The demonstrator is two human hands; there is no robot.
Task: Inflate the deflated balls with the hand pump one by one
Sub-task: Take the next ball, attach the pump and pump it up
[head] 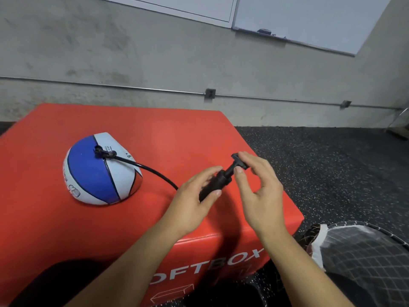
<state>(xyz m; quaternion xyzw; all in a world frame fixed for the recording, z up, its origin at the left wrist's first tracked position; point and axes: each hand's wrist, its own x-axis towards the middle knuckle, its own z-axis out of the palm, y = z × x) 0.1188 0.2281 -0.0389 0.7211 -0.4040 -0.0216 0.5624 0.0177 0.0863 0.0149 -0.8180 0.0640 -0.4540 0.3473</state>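
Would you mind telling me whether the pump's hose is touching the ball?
Touching. The head view shows the black hose running from the pump up to the ball, its end plugged in at the top.

I've got a red box (155, 138) with white lettering on its front, and on it a ball (99, 171) in blue and white panels with black seams — a sliver of red at its lower right edge. The pump (223, 176) and its hose (155, 173) are black; the floor (332, 165) is dark with pale speckles — the wall (155, 63) grey.
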